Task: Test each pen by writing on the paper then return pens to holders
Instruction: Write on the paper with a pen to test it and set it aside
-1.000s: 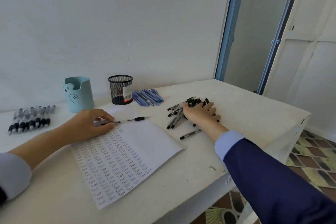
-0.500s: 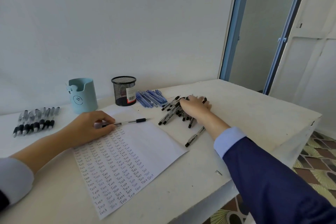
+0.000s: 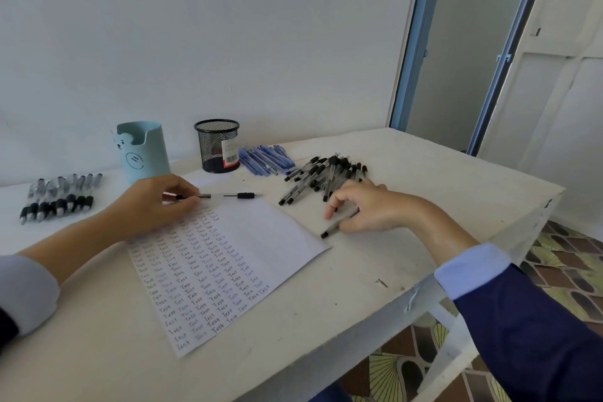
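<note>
While gripping a clear pen (image 3: 225,195) in the curled left hand (image 3: 153,206) at centre-left, over the top edge of the paper (image 3: 261,238), pinches a black-capped pen (image 3: 332,229) low against the desk (image 3: 424,173) with the right hand (image 3: 368,209), right of centre. Just above, black pen pile (image 3: 323,176); further up-left, blue pens (image 3: 264,158), mesh holder (image 3: 216,147), bear holder (image 3: 143,150).

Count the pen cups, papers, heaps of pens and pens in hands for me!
Pen cups: 2, a light blue bear-face cup, a black wire-mesh cup.
Papers: 1, a white written-on sheet.
Heaps of pens: 3, blue pens, black-capped clear pens, grey black-grip pens.
Pens in hands: 2, a clear black-grip pen in the left hand, a black-capped pen held by the right hand.
Total: 8.
</note>
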`<action>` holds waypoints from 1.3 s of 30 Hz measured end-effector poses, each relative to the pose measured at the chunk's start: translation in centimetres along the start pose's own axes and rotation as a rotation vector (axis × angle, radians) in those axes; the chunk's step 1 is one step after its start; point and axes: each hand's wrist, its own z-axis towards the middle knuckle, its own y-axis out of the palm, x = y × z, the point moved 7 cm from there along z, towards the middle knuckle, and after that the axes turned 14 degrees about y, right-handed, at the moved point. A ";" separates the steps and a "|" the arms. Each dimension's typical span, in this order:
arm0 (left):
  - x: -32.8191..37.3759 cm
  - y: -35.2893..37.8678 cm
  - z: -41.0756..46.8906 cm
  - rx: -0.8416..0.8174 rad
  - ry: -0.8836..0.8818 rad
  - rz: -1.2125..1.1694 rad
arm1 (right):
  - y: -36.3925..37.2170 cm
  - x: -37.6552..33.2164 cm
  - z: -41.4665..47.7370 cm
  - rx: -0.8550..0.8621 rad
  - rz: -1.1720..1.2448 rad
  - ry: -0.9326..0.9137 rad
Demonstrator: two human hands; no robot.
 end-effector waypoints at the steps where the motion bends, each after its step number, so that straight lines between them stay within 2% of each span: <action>1: -0.1 -0.1 0.1 0.019 -0.015 -0.009 | 0.0 -0.1 0.1 0.029 -0.023 -0.019; 3: -0.3 -0.4 0.3 0.063 -0.055 -0.065 | 0.0 -0.7 0.6 0.076 -0.029 -0.064; 5: -0.7 -0.7 0.5 0.149 -0.137 -0.283 | -0.4 -2.0 1.3 0.136 -0.011 -0.122; 7: -1.0 -1.5 0.5 0.265 -0.207 -0.496 | -1.1 -4.2 1.6 0.144 0.139 -0.193; 10: -1.7 -3.7 0.3 0.437 -0.255 -0.671 | -2.0 -8.6 2.1 0.103 0.347 -0.301; 14: -3.8 -7.9 -0.7 0.670 -0.327 -0.800 | -1.5 -13.8 4.1 0.112 0.266 -0.424; 16: -4.9 -9.8 -1.3 0.686 -0.354 -0.636 | -0.8 -15.4 5.3 0.154 0.137 -0.437; 18: -6.0 -11.3 -1.7 0.631 -0.388 -0.401 | 0.2 -16.4 6.3 0.146 0.059 -0.391; 20: -7.8 -12.1 -1.8 0.539 -0.438 -0.226 | 1.2 -17.1 7.2 0.127 0.068 -0.379; 23: -10.5 -12.4 -1.3 0.391 -0.519 0.004 | 2.1 -17.5 8.6 0.215 0.154 -0.450; 26: -11.9 -12.5 0.2 0.305 -0.524 0.224 | 1.9 -17.3 9.0 0.271 0.213 -0.531; 28: -12.9 -12.2 1.1 0.254 -0.535 0.321 | 1.4 -17.3 8.7 0.205 0.291 -0.558; 31: -14.3 -11.9 1.5 0.199 -0.602 0.456 | 1.2 -17.0 8.9 0.000 0.428 -0.540; 34: -15.3 -12.0 1.2 0.145 -0.666 0.576 | 0.8 -16.9 9.0 -0.016 0.554 -0.555; 36: -15.6 -12.1 1.0 0.089 -0.681 0.639 | 0.4 -16.6 9.5 -0.044 0.742 -0.518; 39: -15.3 -12.0 0.9 0.014 -0.668 0.664 | 0.6 -15.9 10.4 -0.184 1.023 -0.388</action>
